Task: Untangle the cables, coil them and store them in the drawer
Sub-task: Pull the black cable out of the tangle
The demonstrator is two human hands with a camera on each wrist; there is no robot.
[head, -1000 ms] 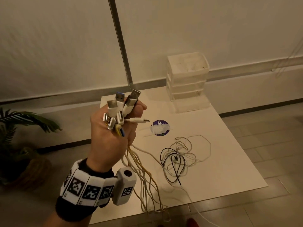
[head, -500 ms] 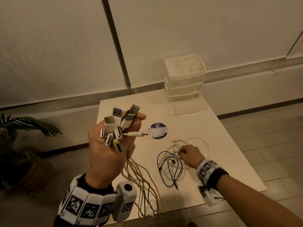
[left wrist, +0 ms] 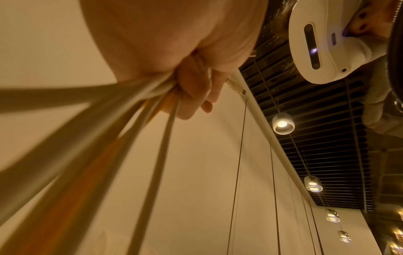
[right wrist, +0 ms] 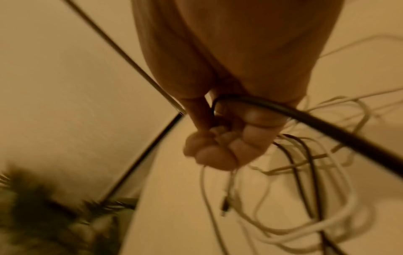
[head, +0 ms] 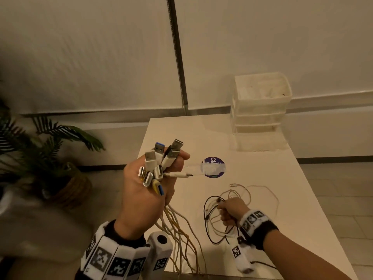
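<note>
the left hand (head: pixel 145 190) is raised over the near left of the tabletop (head: pixel 262 178), its fingers (left wrist: pixel 191 89) clenched around a bundle of cables (head: pixel 177 229) just below their plugs (head: pixel 159 162), which fan out above the fist; the white and yellowish cords trail down from it past the near edge of the tabletop. the right hand (head: pixel 232 211) is low over the near middle of the tabletop, its fingers (right wrist: pixel 209 151) curled into the loose tangle (head: pixel 220 215) of thin white and black cables that lies there, a black cord (right wrist: pixel 305 124) running across the palm side of the hand. the drawer unit (head: pixel 260 106), a small translucent stack, stands at the far right of the tabletop, well apart from both hands, and its drawers look closed, though that is hard to tell. a round purple sticker (head: pixel 214 167) lies between the hands and the drawers, and a potted plant (head: pixel 40 158) stands on the floor to the left. the work seems to be in the untangling step: plug ends are gathered in one fist while the other takes hold of the knotted rest. nothing is coiled or stored yet. the next move probably calls for lifting the tangle gently and drawing single cords free, since a hard pull could tighten the loops.
</note>
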